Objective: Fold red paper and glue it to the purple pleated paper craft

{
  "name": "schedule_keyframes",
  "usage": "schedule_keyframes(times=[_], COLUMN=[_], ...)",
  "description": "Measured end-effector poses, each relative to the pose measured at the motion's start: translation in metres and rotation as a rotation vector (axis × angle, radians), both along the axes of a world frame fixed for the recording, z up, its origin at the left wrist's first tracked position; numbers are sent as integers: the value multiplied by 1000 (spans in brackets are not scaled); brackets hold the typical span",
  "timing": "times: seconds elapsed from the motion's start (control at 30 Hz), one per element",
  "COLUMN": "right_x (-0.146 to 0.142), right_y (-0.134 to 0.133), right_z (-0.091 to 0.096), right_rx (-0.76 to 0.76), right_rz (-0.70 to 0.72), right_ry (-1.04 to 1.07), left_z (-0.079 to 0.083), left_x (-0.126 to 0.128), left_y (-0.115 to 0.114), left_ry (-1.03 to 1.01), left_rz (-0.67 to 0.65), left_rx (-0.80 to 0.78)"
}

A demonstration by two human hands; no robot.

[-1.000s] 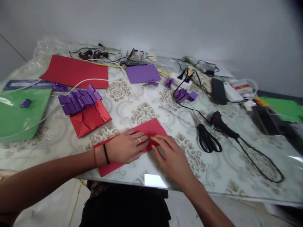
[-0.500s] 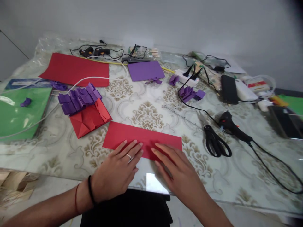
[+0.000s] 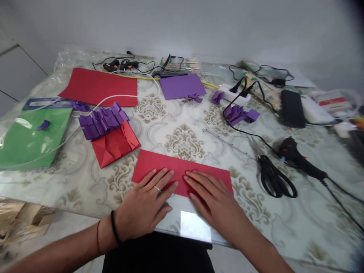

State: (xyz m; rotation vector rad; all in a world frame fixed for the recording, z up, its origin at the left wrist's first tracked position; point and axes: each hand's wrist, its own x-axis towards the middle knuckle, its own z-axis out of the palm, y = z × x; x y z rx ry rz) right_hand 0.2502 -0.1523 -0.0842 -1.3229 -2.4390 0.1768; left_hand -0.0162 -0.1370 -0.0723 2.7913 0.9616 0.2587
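A folded strip of red paper (image 3: pixel 182 166) lies flat near the table's front edge. My left hand (image 3: pixel 148 203) rests on its lower left part, fingers stretched out, a ring on one of them. Over the lower right part lies my right hand (image 3: pixel 214 203), its fingers also extended and flat. Both hands press on the paper without gripping it, and they hide parts of its lower edge. Left of the strip sits a folded red paper piece (image 3: pixel 113 148), with a pleated purple paper piece (image 3: pixel 104 120) against its upper side.
Black scissors (image 3: pixel 275 176) and a black glue gun (image 3: pixel 301 157) lie to the right, near a clear ruler (image 3: pixel 227 142). Behind are red sheets (image 3: pixel 99 86), a purple sheet (image 3: pixel 182 86) and a white power strip (image 3: pixel 234 94). Green paper (image 3: pixel 34 140) is at left, crossed by a white cable.
The view has swung slightly left, so everything sits further right in the picture. Both hands stay flat on the red strip, with only slight finger shifts.
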Motion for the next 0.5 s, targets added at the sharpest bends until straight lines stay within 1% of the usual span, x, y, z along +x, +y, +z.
schedule_keyframes(times=[0.07,0.17,0.27,0.33,0.4,0.5], right_x=[-4,-15,-20,-16,-5,9], right_y=[9,28,49,62,74,82], right_z=[6,12,10,7,5,9], right_rx=[-10,-23,-40,-31,2,63], right_rz=[28,110,172,189,167,27], right_ry=[-52,-130,-138,-137,-154,-198], left_z=[-1,-1,-1,-1,-1,-1], left_x=[-1,-1,-2,-2,-3,-3], left_y=[-1,-1,0,0,1,0], left_ry=[7,14,12,6,1,-7], left_rz=[2,-3,-7,-7,-2,6], left_rx=[-1,5,11,8,-5,-27])
